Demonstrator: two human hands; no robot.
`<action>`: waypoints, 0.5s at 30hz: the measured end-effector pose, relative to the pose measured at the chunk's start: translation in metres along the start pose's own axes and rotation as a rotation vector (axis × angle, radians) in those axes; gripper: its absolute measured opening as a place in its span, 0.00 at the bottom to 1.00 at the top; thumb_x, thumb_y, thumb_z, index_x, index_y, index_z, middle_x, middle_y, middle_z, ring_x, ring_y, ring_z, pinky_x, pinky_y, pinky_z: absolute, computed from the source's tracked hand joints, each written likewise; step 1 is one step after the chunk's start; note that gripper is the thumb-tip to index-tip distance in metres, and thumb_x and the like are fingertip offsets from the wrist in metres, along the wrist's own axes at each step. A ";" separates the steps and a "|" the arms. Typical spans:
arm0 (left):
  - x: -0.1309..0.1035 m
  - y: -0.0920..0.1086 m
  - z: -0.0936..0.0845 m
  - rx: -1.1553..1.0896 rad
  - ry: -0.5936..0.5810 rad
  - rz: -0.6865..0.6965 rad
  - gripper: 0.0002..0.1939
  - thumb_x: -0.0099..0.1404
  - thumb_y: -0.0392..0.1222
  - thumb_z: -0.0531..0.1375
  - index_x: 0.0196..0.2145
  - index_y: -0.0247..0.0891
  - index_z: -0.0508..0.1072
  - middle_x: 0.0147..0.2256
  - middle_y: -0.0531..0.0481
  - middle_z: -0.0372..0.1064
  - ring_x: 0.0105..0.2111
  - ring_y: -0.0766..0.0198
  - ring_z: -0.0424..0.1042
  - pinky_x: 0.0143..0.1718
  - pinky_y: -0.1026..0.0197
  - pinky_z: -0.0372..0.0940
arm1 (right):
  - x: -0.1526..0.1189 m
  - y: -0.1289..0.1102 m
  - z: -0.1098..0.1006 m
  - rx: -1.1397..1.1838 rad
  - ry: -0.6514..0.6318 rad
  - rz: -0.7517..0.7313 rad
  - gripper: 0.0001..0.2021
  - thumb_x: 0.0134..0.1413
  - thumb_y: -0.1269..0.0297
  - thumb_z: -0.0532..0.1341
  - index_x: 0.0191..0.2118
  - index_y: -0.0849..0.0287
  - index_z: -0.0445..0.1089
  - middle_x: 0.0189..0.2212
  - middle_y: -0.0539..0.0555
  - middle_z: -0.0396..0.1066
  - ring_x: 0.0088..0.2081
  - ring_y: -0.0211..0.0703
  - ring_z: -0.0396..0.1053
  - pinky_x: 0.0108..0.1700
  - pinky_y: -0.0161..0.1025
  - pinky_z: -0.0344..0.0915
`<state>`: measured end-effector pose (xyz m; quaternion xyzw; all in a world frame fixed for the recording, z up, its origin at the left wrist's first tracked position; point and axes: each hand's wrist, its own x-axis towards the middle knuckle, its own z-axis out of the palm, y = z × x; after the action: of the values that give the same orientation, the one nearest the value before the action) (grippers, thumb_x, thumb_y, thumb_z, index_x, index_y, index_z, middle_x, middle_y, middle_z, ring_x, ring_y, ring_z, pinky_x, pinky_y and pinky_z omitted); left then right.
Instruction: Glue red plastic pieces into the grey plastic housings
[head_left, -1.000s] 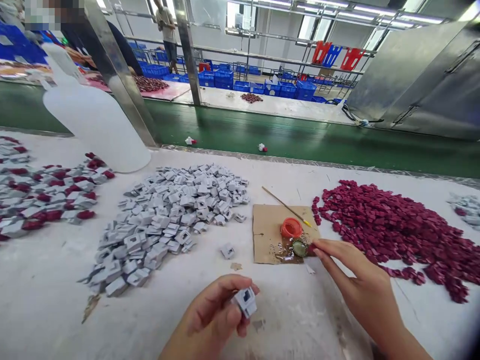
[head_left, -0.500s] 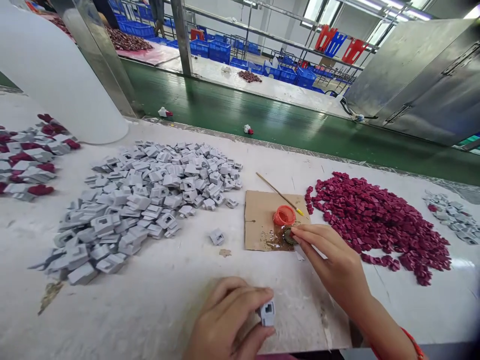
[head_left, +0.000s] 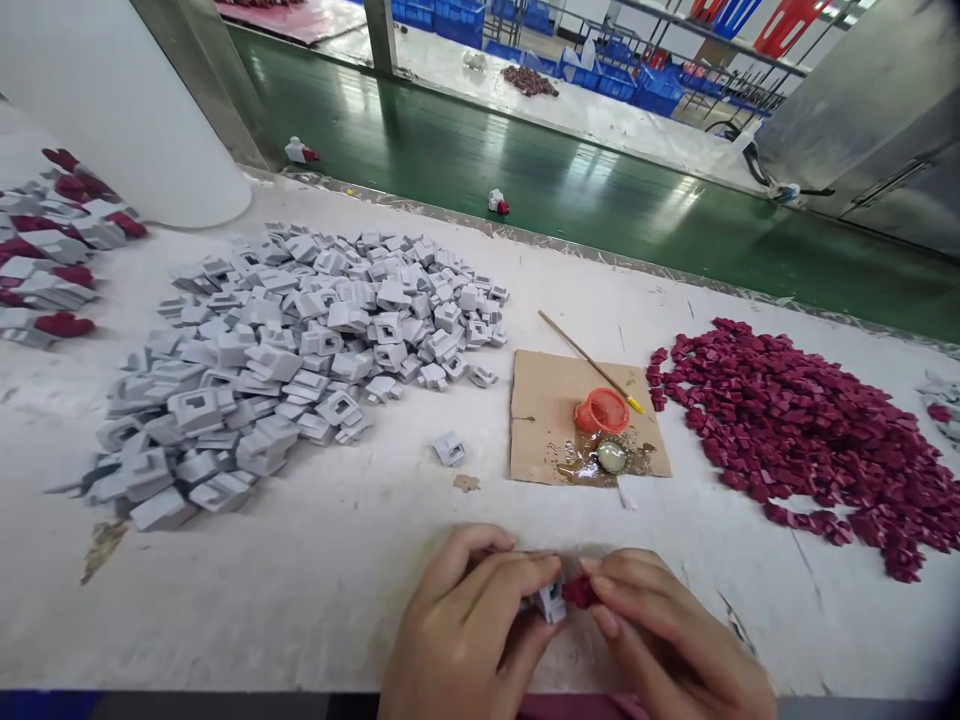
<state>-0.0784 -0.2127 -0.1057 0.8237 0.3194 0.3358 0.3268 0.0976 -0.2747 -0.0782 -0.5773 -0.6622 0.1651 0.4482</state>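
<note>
From the head view, our left hand [head_left: 465, 625] pinches a grey part [head_left: 553, 601] at the worktop's [head_left: 337, 560] near edge; our right hand [head_left: 667, 635] is closed on a red part [head_left: 579, 592], pressed against the grey one. Beyond our grip lies the glue card [head_left: 547, 420], left of it the grey pile [head_left: 300, 350], right the red pile [head_left: 810, 430]. Both piles remain large; a few joined pieces [head_left: 52, 250] lie far left, so we judge most work remains.
</note>
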 end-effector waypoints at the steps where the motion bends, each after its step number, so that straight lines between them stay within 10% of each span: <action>1: 0.000 0.000 0.000 -0.003 0.007 -0.001 0.15 0.61 0.30 0.62 0.46 0.39 0.69 0.39 0.52 0.77 0.42 0.60 0.69 0.46 0.62 0.70 | 0.001 0.001 0.001 0.007 0.000 0.003 0.16 0.53 0.80 0.61 0.45 0.56 0.72 0.37 0.54 0.76 0.38 0.43 0.74 0.39 0.37 0.75; 15: 0.002 -0.002 -0.002 0.042 -0.014 0.026 0.14 0.63 0.31 0.60 0.47 0.38 0.70 0.39 0.53 0.77 0.42 0.63 0.70 0.46 0.67 0.69 | 0.003 -0.001 0.007 -0.012 -0.144 -0.117 0.16 0.54 0.82 0.60 0.48 0.62 0.69 0.40 0.58 0.73 0.43 0.41 0.72 0.41 0.34 0.75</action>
<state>-0.0793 -0.2097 -0.1058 0.8369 0.3133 0.3275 0.3071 0.0913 -0.2700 -0.0798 -0.5270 -0.7262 0.1760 0.4049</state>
